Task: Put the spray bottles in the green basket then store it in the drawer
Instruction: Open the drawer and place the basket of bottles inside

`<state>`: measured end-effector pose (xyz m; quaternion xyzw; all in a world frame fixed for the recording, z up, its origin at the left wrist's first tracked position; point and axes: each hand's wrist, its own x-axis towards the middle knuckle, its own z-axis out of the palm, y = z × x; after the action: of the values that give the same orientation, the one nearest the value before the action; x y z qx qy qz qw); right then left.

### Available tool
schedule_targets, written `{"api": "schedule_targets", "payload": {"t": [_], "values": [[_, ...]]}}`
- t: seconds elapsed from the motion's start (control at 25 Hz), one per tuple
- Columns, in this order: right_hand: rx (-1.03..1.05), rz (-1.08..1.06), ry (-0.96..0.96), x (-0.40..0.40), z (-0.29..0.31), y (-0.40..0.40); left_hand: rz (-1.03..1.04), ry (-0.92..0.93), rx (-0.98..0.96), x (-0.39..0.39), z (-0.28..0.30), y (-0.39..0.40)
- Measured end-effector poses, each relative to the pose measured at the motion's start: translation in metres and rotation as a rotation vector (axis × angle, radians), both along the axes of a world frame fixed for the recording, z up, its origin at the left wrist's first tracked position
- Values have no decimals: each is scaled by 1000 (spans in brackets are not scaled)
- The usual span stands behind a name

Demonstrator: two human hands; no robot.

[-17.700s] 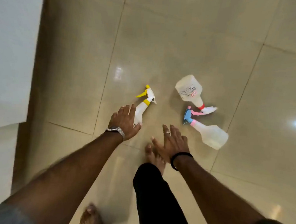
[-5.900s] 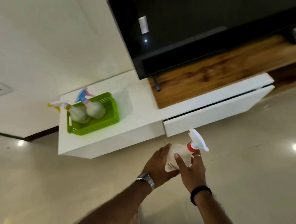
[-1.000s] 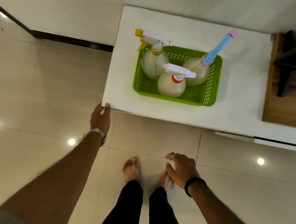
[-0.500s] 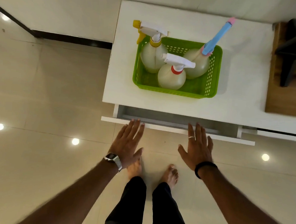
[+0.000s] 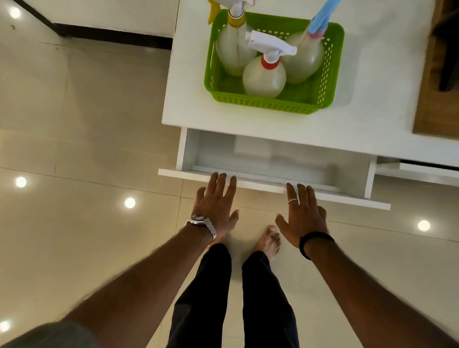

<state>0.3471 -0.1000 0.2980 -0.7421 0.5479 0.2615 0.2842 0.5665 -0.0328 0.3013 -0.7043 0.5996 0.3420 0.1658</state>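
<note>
Nearest you, your left hand [image 5: 217, 200] and right hand [image 5: 302, 210] are spread flat with fingertips over the top edge of the drawer front [image 5: 273, 187], holding nothing else; whether they hook the panel I cannot tell. The drawer [image 5: 278, 161] stands part-way out from under the white cabinet top [image 5: 253, 121] and looks bare inside. Beyond the drawer, on that top, the green basket [image 5: 268, 103] holds all three spray bottles [image 5: 265, 75] upright. Loading looks done; left, I judge, is lowering the basket into the drawer and shutting it.
</note>
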Motion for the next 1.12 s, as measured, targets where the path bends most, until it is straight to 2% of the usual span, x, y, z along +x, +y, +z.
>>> {"api": "schedule_targets", "payload": {"t": [0.28, 0.6, 1.12], "values": [[85, 22, -39, -24, 5, 66, 11, 48, 62, -16, 0, 70], [180, 76, 9, -46, 7, 129, 19, 38, 177, -40, 4, 134], [322, 29, 70, -56, 14, 186, -11, 30, 328, -54, 12, 188]]}}
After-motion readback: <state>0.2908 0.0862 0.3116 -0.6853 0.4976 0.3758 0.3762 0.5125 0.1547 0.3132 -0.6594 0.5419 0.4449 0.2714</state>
